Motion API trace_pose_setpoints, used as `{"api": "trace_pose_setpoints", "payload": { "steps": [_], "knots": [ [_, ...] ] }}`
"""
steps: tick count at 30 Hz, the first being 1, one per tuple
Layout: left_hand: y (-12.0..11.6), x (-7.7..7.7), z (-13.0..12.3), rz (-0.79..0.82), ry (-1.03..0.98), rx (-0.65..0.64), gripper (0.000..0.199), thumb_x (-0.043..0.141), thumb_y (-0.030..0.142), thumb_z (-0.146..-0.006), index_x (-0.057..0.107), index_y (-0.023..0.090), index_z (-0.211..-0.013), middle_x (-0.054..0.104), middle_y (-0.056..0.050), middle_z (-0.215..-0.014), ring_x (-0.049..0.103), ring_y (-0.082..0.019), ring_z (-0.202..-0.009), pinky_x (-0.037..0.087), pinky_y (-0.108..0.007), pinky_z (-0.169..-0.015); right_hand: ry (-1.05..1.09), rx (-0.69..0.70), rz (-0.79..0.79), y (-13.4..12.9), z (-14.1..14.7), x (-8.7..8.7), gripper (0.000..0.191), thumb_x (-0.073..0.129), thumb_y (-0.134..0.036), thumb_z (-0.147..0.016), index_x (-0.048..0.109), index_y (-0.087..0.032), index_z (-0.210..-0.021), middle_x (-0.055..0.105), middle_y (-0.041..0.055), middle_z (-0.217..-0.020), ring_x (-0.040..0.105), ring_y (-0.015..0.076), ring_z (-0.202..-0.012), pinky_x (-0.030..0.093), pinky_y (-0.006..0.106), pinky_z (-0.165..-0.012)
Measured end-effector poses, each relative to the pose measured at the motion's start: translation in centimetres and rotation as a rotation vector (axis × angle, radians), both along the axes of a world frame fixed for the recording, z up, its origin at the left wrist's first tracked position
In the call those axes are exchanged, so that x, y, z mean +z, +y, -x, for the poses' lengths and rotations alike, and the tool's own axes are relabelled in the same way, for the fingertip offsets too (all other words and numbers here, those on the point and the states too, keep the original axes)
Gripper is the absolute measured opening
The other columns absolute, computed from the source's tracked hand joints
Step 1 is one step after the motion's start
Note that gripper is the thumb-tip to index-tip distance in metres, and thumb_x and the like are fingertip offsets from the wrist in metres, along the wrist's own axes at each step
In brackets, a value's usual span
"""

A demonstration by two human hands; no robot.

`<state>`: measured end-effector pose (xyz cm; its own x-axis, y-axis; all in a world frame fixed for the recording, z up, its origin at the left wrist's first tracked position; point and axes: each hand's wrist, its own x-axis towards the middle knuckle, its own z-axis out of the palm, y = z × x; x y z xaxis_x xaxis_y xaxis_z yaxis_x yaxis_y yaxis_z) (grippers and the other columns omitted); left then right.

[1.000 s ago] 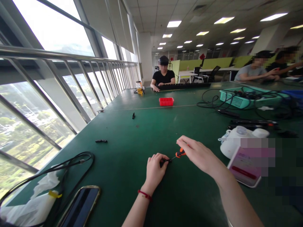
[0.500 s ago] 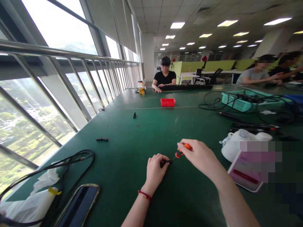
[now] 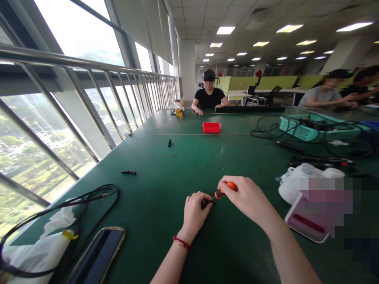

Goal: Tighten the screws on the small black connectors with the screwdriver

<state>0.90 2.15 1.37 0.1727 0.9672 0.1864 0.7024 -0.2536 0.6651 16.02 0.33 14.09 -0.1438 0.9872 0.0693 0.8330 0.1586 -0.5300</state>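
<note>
On the green table (image 3: pixel 154 213), my left hand (image 3: pixel 196 211) is closed on a small black part (image 3: pixel 213 201), which it presses to the surface; most of the part is hidden under the fingers. An orange and black screwdriver (image 3: pixel 219 193) is gripped in my right hand (image 3: pixel 241 191), its handle partly covered by the fingers. Its shaft slants down to the left and its tip is at the black part, close to my left fingertips. A similar dark piece (image 3: pixel 128 172) lies farther left, and another (image 3: pixel 169 143) stands beyond it.
A phone (image 3: pixel 97 254), a looped black cable (image 3: pixel 115 201) and a white plastic bag (image 3: pixel 35 252) lie at left. At right are a white bottle (image 3: pixel 296 183), a pink-screened device (image 3: pixel 308 219) and a teal basket (image 3: pixel 310 132). A red tray (image 3: pixel 211 127) is ahead; a person (image 3: pixel 209 96) sits opposite.
My right hand has moved slightly left and the screwdriver has come closer to the black part. My left hand stays in place. The person opposite has shifted one hand to the right.
</note>
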Motion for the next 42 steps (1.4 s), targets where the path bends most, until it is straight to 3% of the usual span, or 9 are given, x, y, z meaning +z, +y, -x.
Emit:
{"api": "trace_pose_setpoints", "payload": {
  "steps": [12, 16, 21, 24, 27, 32, 35, 38, 42],
  "knots": [
    [0.03, -0.21, -0.02, -0.016, 0.012, 0.002, 0.010, 0.058, 0.019, -0.074, 0.063, 0.022, -0.083, 0.064, 0.002, -0.084, 0.055, -0.017, -0.080, 0.033, -0.031, -0.074, 0.024, 0.002, 0.002, -0.08, 0.17, 0.03, 0.017, 0.043, -0.035, -0.079, 0.054, -0.024, -0.088, 0.060, -0.0022, -0.069, 0.053, 0.0134, -0.059, 0.031, 0.023, -0.053],
    [-0.02, 0.09, -0.11, -0.001, -0.008, 0.001, 0.011, 0.058, 0.017, -0.074, 0.063, 0.022, -0.083, 0.064, 0.002, -0.085, 0.055, -0.016, -0.081, 0.033, -0.031, -0.075, -0.008, -0.015, 0.000, -0.05, 0.33, 0.00, 0.039, 0.027, -0.046, -0.089, 0.057, -0.024, -0.075, 0.060, -0.0004, -0.063, 0.055, 0.0151, -0.060, 0.031, 0.024, -0.054],
    [-0.02, 0.16, -0.08, 0.003, -0.003, 0.004, 0.011, 0.058, 0.018, -0.074, 0.063, 0.022, -0.083, 0.064, 0.002, -0.084, 0.055, -0.016, -0.080, 0.033, -0.031, -0.075, -0.044, -0.067, -0.049, -0.09, 0.46, -0.12, 0.023, 0.042, -0.031, -0.080, 0.054, -0.026, -0.099, 0.064, -0.0010, -0.076, 0.055, 0.0140, -0.061, 0.031, 0.022, -0.053],
    [-0.04, 0.13, -0.05, 0.007, 0.000, 0.003, 0.011, 0.058, 0.019, -0.074, 0.063, 0.022, -0.083, 0.064, 0.001, -0.086, 0.055, -0.016, -0.081, 0.034, -0.032, -0.075, -0.036, -0.046, -0.058, -0.08, 0.38, -0.17, 0.021, 0.041, -0.038, -0.082, 0.057, -0.025, -0.086, 0.064, -0.0011, -0.075, 0.055, 0.0136, -0.061, 0.031, 0.022, -0.052],
    [-0.06, 0.13, -0.06, 0.008, -0.006, -0.001, 0.011, 0.058, 0.019, -0.074, 0.062, 0.022, -0.083, 0.065, 0.002, -0.087, 0.055, -0.016, -0.082, 0.033, -0.031, -0.075, -0.046, -0.025, -0.027, -0.09, 0.33, -0.09, 0.038, 0.030, -0.046, -0.088, 0.057, -0.024, -0.072, 0.061, -0.0003, -0.062, 0.056, 0.0149, -0.059, 0.030, 0.023, -0.052],
    [-0.01, 0.24, -0.10, 0.001, 0.020, 0.011, 0.009, 0.059, 0.020, -0.074, 0.062, 0.021, -0.081, 0.063, 0.001, -0.082, 0.055, -0.017, -0.079, 0.033, -0.032, -0.074, -0.032, -0.052, -0.084, -0.19, 0.58, -0.04, 0.023, 0.045, -0.033, -0.078, 0.054, -0.026, -0.098, 0.062, -0.0013, -0.075, 0.056, 0.0140, -0.062, 0.032, 0.022, -0.051],
    [0.00, 0.25, -0.13, 0.005, 0.020, 0.007, 0.009, 0.058, 0.020, -0.074, 0.062, 0.021, -0.082, 0.064, 0.001, -0.083, 0.055, -0.017, -0.080, 0.033, -0.032, -0.074, -0.027, -0.044, -0.101, -0.16, 0.69, -0.17, 0.019, 0.044, -0.040, -0.080, 0.053, -0.025, -0.086, 0.060, -0.0019, -0.072, 0.053, 0.0132, -0.058, 0.032, 0.022, -0.051],
    [-0.02, 0.18, -0.15, 0.002, 0.000, -0.001, 0.010, 0.058, 0.019, -0.074, 0.062, 0.022, -0.083, 0.064, 0.001, -0.086, 0.055, -0.017, -0.081, 0.033, -0.032, -0.076, -0.056, -0.067, -0.058, -0.09, 0.70, -0.21, 0.039, 0.028, -0.050, -0.087, 0.052, -0.024, -0.071, 0.055, -0.0016, -0.057, 0.051, 0.0144, -0.054, 0.029, 0.023, -0.050],
    [-0.08, 0.24, -0.13, 0.003, 0.002, 0.001, 0.010, 0.058, 0.019, -0.074, 0.062, 0.022, -0.082, 0.064, 0.002, -0.085, 0.055, -0.016, -0.080, 0.034, -0.032, -0.076, -0.062, -0.105, -0.071, -0.13, 0.76, -0.05, 0.021, 0.036, -0.036, -0.084, 0.053, -0.025, -0.087, 0.057, -0.0020, -0.062, 0.053, 0.0149, -0.057, 0.028, 0.023, -0.050]
  ]
}}
